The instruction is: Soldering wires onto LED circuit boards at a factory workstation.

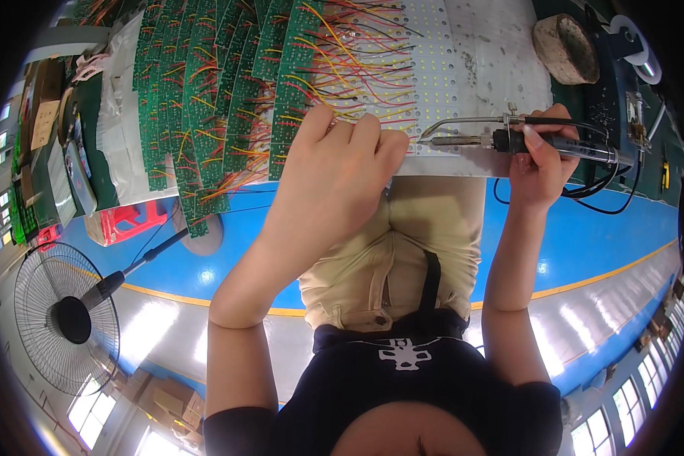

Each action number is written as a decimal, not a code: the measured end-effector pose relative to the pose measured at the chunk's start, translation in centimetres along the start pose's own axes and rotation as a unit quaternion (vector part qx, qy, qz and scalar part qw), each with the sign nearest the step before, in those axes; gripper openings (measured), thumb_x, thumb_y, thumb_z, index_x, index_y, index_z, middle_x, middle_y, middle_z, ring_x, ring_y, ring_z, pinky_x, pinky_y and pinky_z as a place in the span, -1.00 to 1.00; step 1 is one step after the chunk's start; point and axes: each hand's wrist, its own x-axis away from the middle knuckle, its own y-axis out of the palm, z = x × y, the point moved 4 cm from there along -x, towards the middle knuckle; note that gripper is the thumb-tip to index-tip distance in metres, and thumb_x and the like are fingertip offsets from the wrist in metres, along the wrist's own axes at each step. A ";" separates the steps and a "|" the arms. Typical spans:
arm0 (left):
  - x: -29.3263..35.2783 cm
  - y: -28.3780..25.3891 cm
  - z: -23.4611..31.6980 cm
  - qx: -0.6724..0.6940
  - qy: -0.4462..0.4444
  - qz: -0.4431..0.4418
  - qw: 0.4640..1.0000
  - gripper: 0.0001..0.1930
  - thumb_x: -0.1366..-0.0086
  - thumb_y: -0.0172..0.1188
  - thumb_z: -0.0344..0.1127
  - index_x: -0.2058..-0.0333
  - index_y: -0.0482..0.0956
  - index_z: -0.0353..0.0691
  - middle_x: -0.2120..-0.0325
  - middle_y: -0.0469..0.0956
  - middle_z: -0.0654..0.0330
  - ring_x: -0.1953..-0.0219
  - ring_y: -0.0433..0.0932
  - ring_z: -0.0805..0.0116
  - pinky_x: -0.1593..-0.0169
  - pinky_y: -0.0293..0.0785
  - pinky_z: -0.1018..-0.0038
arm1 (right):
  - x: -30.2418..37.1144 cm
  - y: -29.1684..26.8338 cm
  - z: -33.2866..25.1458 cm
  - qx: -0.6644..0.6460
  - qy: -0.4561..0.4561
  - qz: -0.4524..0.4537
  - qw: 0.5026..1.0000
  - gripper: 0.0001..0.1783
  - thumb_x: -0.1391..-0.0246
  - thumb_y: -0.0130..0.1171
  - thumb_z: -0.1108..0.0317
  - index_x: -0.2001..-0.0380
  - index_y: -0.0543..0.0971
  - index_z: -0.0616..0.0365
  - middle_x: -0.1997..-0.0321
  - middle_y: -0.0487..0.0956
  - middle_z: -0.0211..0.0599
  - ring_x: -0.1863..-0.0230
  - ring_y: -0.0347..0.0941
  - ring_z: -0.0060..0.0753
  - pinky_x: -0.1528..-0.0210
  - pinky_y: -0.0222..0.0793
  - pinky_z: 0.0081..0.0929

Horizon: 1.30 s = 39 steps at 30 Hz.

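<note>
My right hand [541,163] is wrapped round the black handle of a soldering iron [471,141] with a bent metal tube clamped along it. The iron lies nearly level, its tip pointing left at a white LED board [434,83] with rows of small yellow squares. Just left of the tip is my left hand [340,163], its fingers curled down and closed over the wire ends. Whatever they pinch is hidden behind the knuckles. Green circuit boards [235,91] overlap in strips on the left, with red, yellow and black wires [357,57] running from them across to the white board.
A round, rough-walled pot [566,49] stands at the back right, beside a blue machine with a white spool [635,49]. Black cables [612,201] loop off the table's right edge. On the floor side are a standing fan [72,319] and a red plastic stool [133,223].
</note>
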 end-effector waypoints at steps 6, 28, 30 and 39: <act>0.0 0.0 0.1 -0.011 0.005 0.014 1.000 -0.90 0.04 0.02 -0.43 0.46 0.40 -0.18 0.61 0.30 0.22 0.58 0.33 0.33 0.28 0.18 0.39 | 0.0 -0.1 0.1 -0.013 0.008 0.003 1.000 -0.89 0.33 0.13 0.59 0.63 0.43 0.39 0.61 0.30 -0.38 0.71 0.13 -0.67 0.68 0.00 -0.69; 0.2 0.1 0.2 -0.018 -0.002 0.026 0.999 -0.92 0.07 0.03 -0.44 0.50 0.36 -0.19 0.63 0.28 0.23 0.58 0.31 0.34 0.31 0.17 0.41 | -0.1 -0.8 0.4 0.006 -0.003 0.025 1.000 -0.84 0.27 0.08 0.46 0.66 0.40 0.38 0.57 0.32 -0.28 0.72 0.07 -0.66 0.68 -0.05 -0.74; 0.3 0.0 -0.1 0.005 -0.039 0.006 0.999 -0.83 -0.02 0.18 -0.38 0.40 0.38 -0.16 0.55 0.35 0.25 0.53 0.39 0.32 0.29 0.19 0.39 | -0.2 -0.7 0.2 0.022 -0.028 0.013 0.999 -0.83 0.20 0.04 0.45 0.64 0.37 0.39 0.54 0.31 -0.24 0.76 0.06 -0.66 0.71 -0.02 -0.78; 1.1 0.0 -0.9 0.067 0.022 0.038 0.997 -0.69 0.01 0.24 -0.34 0.25 0.41 -0.07 0.35 0.38 0.28 0.41 0.41 0.33 0.26 0.28 0.39 | -0.1 -0.9 0.5 -0.006 0.024 0.007 1.000 -0.82 0.23 0.03 0.44 0.63 0.37 0.40 0.55 0.30 -0.26 0.77 0.05 -0.65 0.69 -0.02 -0.77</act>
